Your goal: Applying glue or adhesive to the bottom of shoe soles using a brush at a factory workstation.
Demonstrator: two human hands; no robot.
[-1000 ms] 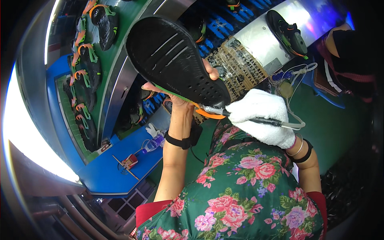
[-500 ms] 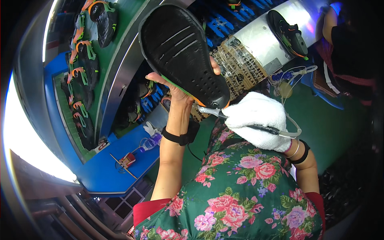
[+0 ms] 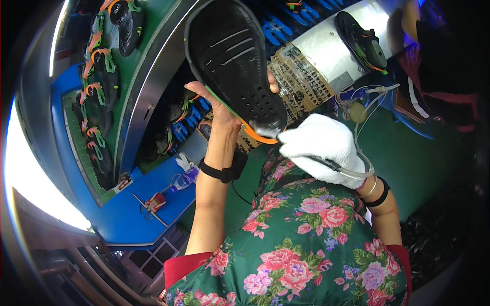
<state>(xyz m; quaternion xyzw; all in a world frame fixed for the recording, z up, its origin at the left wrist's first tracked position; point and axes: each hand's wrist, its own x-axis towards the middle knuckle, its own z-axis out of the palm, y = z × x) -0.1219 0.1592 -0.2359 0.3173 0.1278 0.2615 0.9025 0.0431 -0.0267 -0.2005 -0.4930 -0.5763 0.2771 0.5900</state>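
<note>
My left hand (image 3: 219,109), bare, grips a black shoe (image 3: 227,64) from beneath, thumb along its left side and a fingertip showing at its right edge. The shoe's dark underside faces me, with pale slots across the forefoot and small dots near the heel; its heel end, edged in orange, points toward my body. In a white knitted glove, my right hand (image 3: 321,145) is closed round a slim brush (image 3: 329,163) with a clear tube at its back end. The brush's front end is at the shoe's heel, mostly hidden by the gloved fingers.
Several shoes (image 3: 102,97) with orange and green trim line a green belt at left. Another black shoe (image 3: 360,43) rests on a metal surface patched with taped cardboard (image 3: 301,76). Tubing (image 3: 367,97) hangs at right, near another person's arm. A blue shelf (image 3: 127,217) holds a bottle (image 3: 184,179).
The brush has moved from the heel's left side round to its right, and its tip is now mostly hidden. More of the orange edge shows. The whole view has shifted slightly.
</note>
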